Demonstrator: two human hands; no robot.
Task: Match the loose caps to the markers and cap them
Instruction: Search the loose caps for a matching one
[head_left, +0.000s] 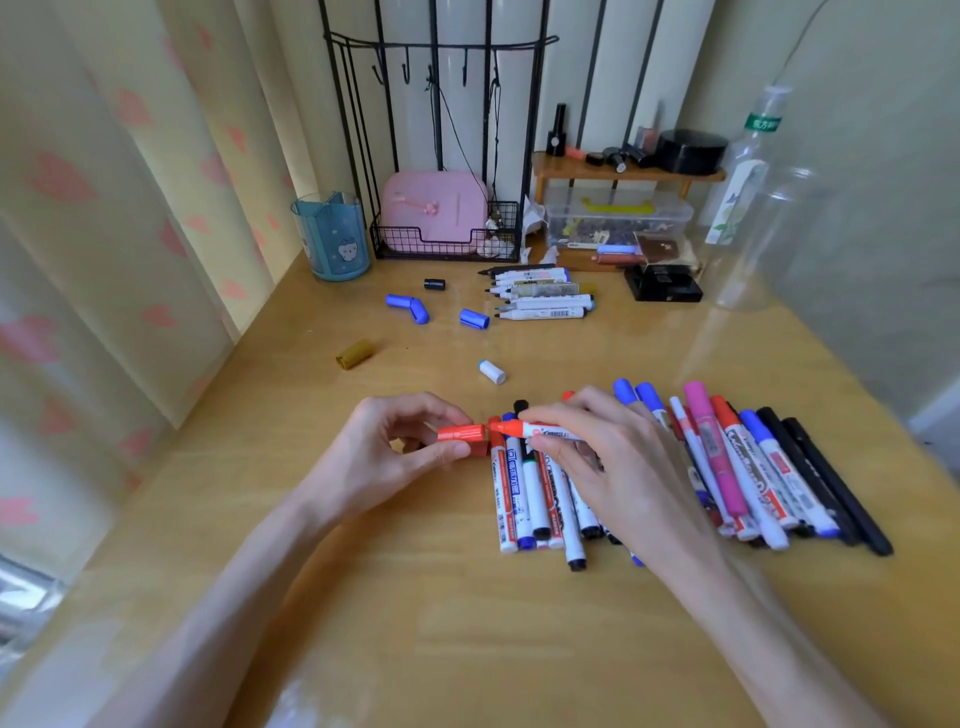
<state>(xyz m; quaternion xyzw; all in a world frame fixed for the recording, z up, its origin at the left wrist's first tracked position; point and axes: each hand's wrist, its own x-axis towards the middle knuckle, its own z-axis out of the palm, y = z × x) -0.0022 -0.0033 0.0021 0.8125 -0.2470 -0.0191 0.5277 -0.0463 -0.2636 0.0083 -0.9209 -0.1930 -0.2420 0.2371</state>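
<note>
A: Red cap (461, 432)?
B: Pinched in left hand (395, 452) fingers, mouth just at red marker (535, 430) tip; right hand (597, 452) fingers clamp the barrel.
A: Loose on tabletop (415, 597)?
B: Six (three blue caps (474, 318), black cap (434, 284), gold cap (356, 354), white cap (492, 372)).

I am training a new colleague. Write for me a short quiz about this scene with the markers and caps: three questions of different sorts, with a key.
1. True or false: the left hand pinches a red cap that is not yet pushed onto a marker.
2. Which loose cap lies farthest from the hands? A. the white cap. B. the black cap. C. the brown cap.
3. Which hand holds the uncapped red marker?

Key: 1 true; 2 B; 3 the right hand.
</note>
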